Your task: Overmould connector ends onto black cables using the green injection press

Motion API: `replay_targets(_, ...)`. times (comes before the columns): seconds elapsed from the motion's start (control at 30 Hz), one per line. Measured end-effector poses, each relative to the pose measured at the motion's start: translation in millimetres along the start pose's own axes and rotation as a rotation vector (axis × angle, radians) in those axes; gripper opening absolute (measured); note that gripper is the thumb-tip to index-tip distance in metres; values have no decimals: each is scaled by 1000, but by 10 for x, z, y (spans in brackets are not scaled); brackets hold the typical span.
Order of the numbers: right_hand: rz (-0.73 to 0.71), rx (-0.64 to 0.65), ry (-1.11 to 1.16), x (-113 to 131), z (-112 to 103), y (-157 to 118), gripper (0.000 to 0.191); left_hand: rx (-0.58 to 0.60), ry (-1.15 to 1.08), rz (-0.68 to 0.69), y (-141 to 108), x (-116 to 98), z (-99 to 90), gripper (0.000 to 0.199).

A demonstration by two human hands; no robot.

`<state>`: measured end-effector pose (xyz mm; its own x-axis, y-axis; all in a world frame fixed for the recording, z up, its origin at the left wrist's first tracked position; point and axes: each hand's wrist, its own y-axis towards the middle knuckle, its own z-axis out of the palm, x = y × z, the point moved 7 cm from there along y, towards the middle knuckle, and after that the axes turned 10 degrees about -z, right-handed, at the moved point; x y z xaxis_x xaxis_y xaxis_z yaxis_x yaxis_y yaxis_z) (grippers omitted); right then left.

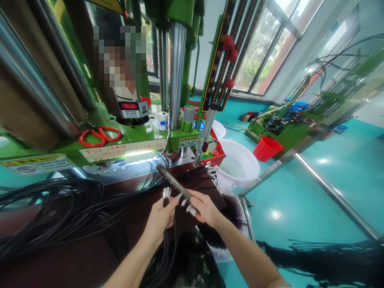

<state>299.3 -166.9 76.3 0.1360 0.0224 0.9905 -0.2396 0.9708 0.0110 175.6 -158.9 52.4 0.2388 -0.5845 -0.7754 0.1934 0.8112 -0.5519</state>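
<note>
Now Two Hands Work With Cables and a Metal Bar

Down low in the middle, the left hand [160, 218] is closed around a bunch of thin black cables [166, 244]. The cables run down from the fist toward the bottom of the view. One cable end with a shiny metal plug [166, 193] sticks up just above the thumb and fingers.

Just beside it, the right hand [204, 208] rests on the near end of a long metal bar [175, 183]. The fingers are curled over the bar, and small silver plug tips [188, 208] show under them. I cannot tell how tightly the hand grips the bar. The bar lies tilted on the dark red table [126, 192], pointing up and to the left, away from the hands.

More black cables [60, 212] lie in big loops on the left part of the table. Behind the table stands a green machine [129, 140] with shiny steel posts. Red scissors [100, 136] lie on its green shelf. Another person stands behind the machine. To the right, a white bucket [240, 164] and a red bucket [267, 148] sit on the blue-green floor [315, 192]. Big windows are far back.
</note>
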Motion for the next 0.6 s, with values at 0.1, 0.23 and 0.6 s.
replay_targets(0.1, 2, 12, -53, -12, -3, 1, 47, 18, 2, -7, -5, -10, 18, 38)
replay_targets(0.23, -79, 54, -256, 27, 6, 10, 47, -41, 7, 5, -14, 23, -12, 38)
replay_targets(0.6, 53, -18, 58, -79, -35, 12, 44, -234, -68, 297, -108, -172, -281, 32)
